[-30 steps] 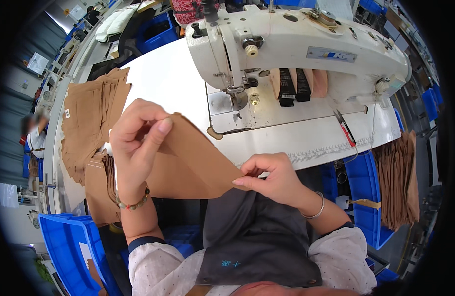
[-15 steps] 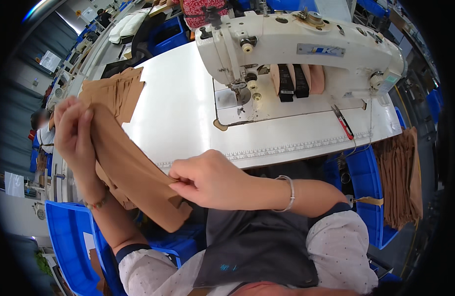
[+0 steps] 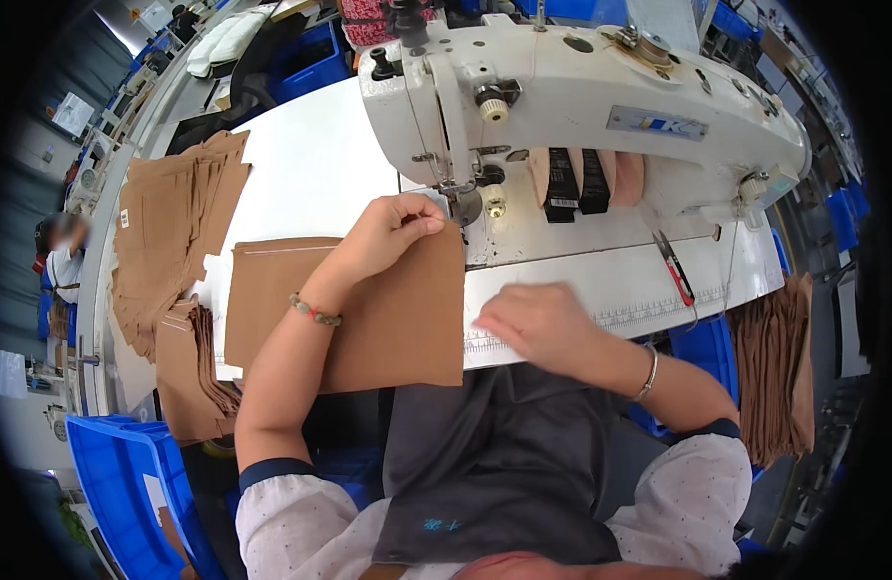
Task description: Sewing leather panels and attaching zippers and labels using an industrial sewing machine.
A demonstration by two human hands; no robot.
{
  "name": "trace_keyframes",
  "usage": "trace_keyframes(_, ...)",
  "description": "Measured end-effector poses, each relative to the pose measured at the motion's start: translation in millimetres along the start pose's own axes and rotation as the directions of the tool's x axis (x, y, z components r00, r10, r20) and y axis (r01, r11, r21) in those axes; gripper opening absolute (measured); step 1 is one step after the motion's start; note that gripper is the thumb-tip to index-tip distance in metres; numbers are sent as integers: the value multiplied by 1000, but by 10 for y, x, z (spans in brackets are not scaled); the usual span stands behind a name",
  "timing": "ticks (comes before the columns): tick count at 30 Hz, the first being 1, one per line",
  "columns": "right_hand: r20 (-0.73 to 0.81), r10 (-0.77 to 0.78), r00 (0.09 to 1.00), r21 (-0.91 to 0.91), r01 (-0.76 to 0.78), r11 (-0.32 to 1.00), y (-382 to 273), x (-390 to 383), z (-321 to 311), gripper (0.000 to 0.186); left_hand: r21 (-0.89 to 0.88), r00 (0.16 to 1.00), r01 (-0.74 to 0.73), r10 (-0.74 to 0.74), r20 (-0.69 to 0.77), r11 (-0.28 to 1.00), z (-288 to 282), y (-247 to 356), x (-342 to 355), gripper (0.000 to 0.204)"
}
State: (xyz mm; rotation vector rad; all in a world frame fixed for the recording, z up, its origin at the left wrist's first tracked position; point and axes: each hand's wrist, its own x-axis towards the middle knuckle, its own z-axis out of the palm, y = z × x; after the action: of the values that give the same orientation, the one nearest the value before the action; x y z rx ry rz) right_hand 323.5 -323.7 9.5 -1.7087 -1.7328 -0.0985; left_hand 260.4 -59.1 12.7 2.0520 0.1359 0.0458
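While my left hand (image 3: 399, 228) pinches the brown fabric panel (image 3: 397, 324) near its upper right corner — fingers closed on the edge, presumably to keep it flat — the panel lies on the counter (image 3: 306, 174), near the sewing machine (image 3: 562, 92); my right hand (image 3: 538, 327) is just beside the panel's right edge, fingers loosely curled; whether they hold anything, I cannot tell from here.

- On my left side hang dark grey-blue curtains (image 3: 15, 261), near a pale wall (image 3: 20, 420).
- Before me stands a white table (image 3: 296, 174), brightly lit.
- To my right I see grey floor (image 3: 773, 493).
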Motion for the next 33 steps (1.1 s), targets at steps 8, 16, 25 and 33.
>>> trace_keyframes(8,18,-524,852,-636,414,651,639,548,94,13,-78,998,65,-63,25,995,-79,46,104,15)
trace_keyframes(16,-14,-412,911,-474,357,805,739,530,294,13,327,974,8,67,-218,945,134,46,67,4)
trace_keyframes(25,102,-314,944,-452,325,831,669,527,226,26,451,941,-91,224,-252,888,175,35,58,3)
trace_keyframes(33,107,-297,949,-447,313,838,657,510,214,24,443,946,101,51,-320,891,185,136,79,14)
